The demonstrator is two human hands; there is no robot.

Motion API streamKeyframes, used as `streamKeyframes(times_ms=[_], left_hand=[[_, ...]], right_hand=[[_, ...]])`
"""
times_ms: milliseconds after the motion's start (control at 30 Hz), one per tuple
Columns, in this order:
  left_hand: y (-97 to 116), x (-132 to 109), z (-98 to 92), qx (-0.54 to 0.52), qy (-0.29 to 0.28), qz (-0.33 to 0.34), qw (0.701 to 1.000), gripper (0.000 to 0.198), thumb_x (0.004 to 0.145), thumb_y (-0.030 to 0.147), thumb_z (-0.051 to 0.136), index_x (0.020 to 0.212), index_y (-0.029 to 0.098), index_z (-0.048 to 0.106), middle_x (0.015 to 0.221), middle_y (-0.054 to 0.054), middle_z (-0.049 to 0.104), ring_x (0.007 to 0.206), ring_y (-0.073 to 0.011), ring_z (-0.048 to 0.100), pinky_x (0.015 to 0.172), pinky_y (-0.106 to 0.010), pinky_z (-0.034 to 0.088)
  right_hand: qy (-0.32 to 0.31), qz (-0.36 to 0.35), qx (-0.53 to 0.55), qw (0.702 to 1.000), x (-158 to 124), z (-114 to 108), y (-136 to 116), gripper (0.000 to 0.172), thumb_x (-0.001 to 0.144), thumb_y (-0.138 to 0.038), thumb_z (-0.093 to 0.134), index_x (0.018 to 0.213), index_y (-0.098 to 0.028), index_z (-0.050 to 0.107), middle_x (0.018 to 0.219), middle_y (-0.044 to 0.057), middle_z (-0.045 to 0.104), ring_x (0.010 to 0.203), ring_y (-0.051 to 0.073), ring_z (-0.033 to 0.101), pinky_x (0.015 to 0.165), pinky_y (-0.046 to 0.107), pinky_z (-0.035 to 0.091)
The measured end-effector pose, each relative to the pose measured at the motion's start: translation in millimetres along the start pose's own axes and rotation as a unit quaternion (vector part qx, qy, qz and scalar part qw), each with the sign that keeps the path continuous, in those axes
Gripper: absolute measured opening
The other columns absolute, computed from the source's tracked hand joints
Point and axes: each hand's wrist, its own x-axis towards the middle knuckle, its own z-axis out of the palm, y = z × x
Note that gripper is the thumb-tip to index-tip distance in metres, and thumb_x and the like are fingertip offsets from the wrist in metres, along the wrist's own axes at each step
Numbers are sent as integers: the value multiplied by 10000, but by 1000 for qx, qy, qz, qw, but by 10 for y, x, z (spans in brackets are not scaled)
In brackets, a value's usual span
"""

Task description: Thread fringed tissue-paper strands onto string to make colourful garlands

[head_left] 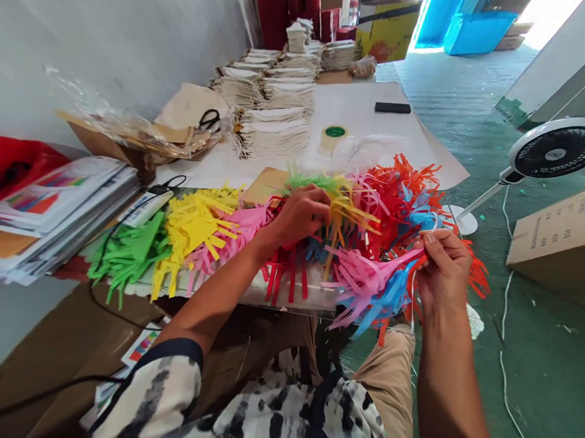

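Observation:
A long row of fringed paper tassels lies along the table's near edge: green (130, 251), yellow (194, 225), pink (363, 274), red and orange (405, 183), blue (392, 296). My left hand (297, 216) is closed, fingers curled into the yellow and green fringe in the middle of the pile. My right hand (442, 266) pinches a thin white string at the pile's right end, beside the pink and blue tassels that hang over the edge.
A white table (360, 113) carries stacks of folded paper bags (274, 121), a tape roll (333, 136), scissors (209, 118) and a black phone (392, 108). Printed sheets (52, 212) are stacked at left. A white fan (552, 154) and a cardboard box (566, 241) stand on the green floor at right.

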Motion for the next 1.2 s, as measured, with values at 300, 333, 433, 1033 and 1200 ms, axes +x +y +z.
streamKeyframes(times_ms=[300,333,433,1033,1200], left_hand=[[105,-9,135,250,-89,39,963,186,915,156,636,936,229,807,1073,-119,708,1077,-317,595,934,-515,424],[105,-10,136,262,-89,36,960,201,929,158,619,953,228,807,1080,-126,702,1082,-324,590,940,-526,421],[86,-25,132,269,-85,34,959,243,941,150,594,1002,246,809,1127,-129,697,1105,-335,579,985,-559,406],[-57,74,71,132,-61,-1,989,94,948,310,759,979,297,847,1144,-76,740,1097,-277,618,995,-461,407],[-198,138,11,-29,26,-2,999,110,946,369,777,958,284,846,1074,-64,765,1020,-223,647,976,-401,446]], right_hand=[[39,1,8,999,35,40,-18,329,631,-413,980,761,-211,756,654,-17,705,469,70,492,410,208,327],[54,5,1,999,42,49,-20,327,628,-412,978,761,-211,756,670,-11,722,483,79,520,420,208,353],[80,23,-26,996,71,59,-24,305,640,-407,956,757,-212,753,723,10,770,469,87,523,405,216,349],[69,59,-56,994,49,83,-77,323,634,-399,965,759,-206,738,733,14,786,427,84,514,358,219,313],[64,53,-57,995,23,127,-46,306,658,-409,951,791,-207,764,730,17,786,427,81,475,379,230,321]])
